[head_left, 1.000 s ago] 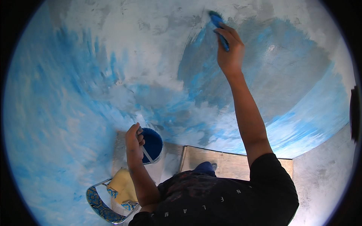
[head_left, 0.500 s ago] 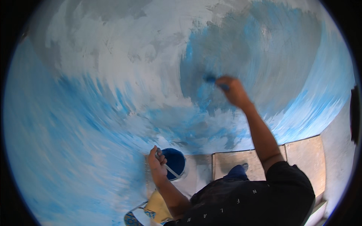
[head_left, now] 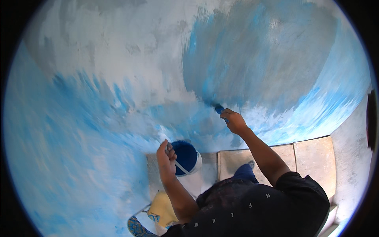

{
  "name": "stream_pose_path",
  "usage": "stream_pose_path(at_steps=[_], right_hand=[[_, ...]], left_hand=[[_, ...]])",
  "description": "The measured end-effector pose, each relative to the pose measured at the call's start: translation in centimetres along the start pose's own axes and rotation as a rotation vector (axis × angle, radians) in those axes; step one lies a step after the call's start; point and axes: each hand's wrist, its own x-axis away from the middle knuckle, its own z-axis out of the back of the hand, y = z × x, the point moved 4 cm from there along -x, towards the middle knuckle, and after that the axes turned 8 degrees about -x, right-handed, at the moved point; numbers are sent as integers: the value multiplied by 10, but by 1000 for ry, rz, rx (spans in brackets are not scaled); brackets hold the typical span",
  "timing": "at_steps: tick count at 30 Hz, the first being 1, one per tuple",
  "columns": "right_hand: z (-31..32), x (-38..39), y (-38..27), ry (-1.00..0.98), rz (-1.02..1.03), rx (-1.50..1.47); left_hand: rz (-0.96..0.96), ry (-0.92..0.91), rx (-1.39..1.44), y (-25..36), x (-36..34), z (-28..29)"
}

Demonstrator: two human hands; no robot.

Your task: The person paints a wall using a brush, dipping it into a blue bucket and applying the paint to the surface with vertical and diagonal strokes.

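My right hand (head_left: 235, 121) is closed round the blue handle of a paintbrush (head_left: 218, 108). The brush's dark bristles meet the painted wall (head_left: 118, 51) at the lower edge of a large grey-blue patch (head_left: 252, 59). Lower and to the left, my left hand (head_left: 166, 158) grips the handle of a white bucket (head_left: 198, 162) by what looks like a grey grip. Dark blue covers the inside of this bucket, and its pale handle (head_left: 181, 168) crosses the opening. How full it is I cannot tell.
Flat tan boards or slabs (head_left: 314, 158) lie below the wall. Beside my left forearm are a yellow item (head_left: 164, 205) and a blue-patterned item (head_left: 138, 227), partly hidden. A dark object (head_left: 371, 120) stands at the far right edge, next to a grey wall (head_left: 351, 138).
My right hand has drawn the brush down the wall, from within the grey-blue patch to its lower edge. My left hand and the bucket appear slightly higher in the picture.
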Motion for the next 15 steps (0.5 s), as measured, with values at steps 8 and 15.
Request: stream_pose_path(at_steps=[8,15], right_hand=[[70,-11,-8,347,193,-24],[70,1,25,441,131,114]], left_hand=[[35,31,-36,-4,-4,-1],[51,41,-34,-13,-14,5]])
